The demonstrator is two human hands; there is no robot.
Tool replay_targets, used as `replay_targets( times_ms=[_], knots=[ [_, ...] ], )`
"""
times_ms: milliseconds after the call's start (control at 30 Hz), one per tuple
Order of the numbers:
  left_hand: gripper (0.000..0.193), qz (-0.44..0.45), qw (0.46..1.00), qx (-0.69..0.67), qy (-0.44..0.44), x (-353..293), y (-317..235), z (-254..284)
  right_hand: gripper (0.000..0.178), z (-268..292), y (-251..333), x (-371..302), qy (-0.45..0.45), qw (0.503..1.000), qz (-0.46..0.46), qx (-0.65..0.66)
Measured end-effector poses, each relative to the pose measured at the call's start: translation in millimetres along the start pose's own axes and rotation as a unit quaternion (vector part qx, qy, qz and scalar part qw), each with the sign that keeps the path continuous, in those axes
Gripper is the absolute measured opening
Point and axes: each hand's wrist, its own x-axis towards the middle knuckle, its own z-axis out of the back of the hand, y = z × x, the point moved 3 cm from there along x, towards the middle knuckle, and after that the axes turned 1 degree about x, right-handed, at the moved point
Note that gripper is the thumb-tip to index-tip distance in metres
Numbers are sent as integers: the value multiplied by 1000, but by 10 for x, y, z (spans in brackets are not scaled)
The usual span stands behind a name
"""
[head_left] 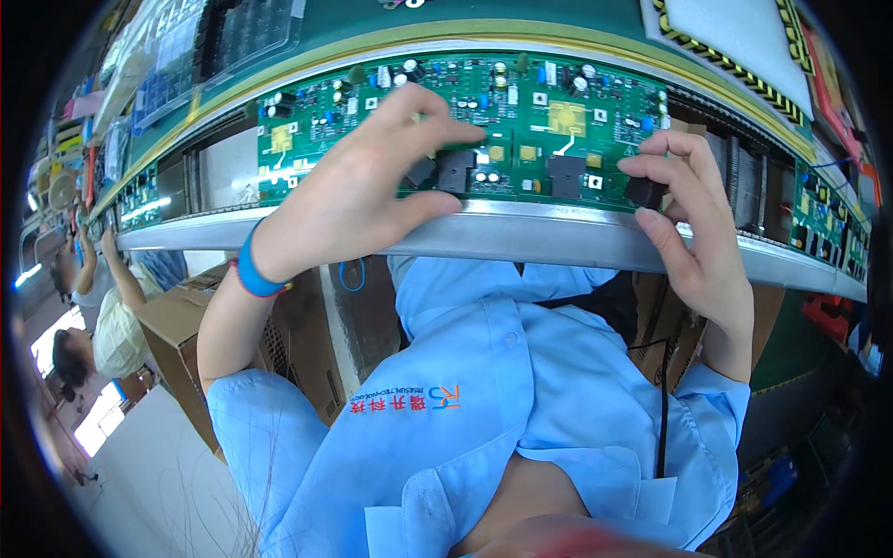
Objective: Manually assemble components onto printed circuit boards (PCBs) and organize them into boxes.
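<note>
Between the long rails of an assembly line, a green circuit board (pixel 507 93) lies face up, crowded with capacitors, yellow square parts and black blocks, with a seam running across it near the middle. At its right end, the right hand (pixel 688 209) has a narrow grip, thumb and fingertips closed about a small black block-shaped component (pixel 645 192) at the edge of the board; whether that part is seated or still loose cannot be told. Over the left half, the left hand (pixel 358 172) reaches in with its grip wide, thumb and forefinger spread to either side of a black square component (pixel 455 173); its curled fingers are partly hidden, so it is unclear whether they touch anything. A blue wristband (pixel 249 264) circles the left wrist. Nearest the body runs a smooth metal rail (pixel 549 231), in front of the light-blue work shirt (pixel 446 372). Beyond the line stretches a green counter (pixel 549 13), with a white pad (pixel 735 33) edged in yellow and black at the far right. To the left, a cardboard box (pixel 177 316) stands below the rail, and a co-worker (pixel 126 335) appears past it.
</note>
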Motion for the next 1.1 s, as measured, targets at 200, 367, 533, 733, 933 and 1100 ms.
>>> replay_targets(
  times_ms=[200,367,533,733,933,1100],
  knots=[
    [66,175,903,-381,-90,-174,204,122,56,-50,53,-29,31,992,0,-126],
    [86,184,854,-475,-106,-293,332,115,60,-81,86,1,36,980,0,-196],
    [72,164,879,-430,-128,-410,351,139,60,-104,134,13,29,970,2,-242],
    [53,131,959,-213,-137,-533,313,177,58,-106,155,19,36,976,-20,-213],
    [44,31,991,39,-124,-473,253,54,59,-111,146,-2,24,965,-6,-261],
    [43,8,990,112,-80,-419,176,85,47,225,355,4,-19,999,31,-26]
  ],
)
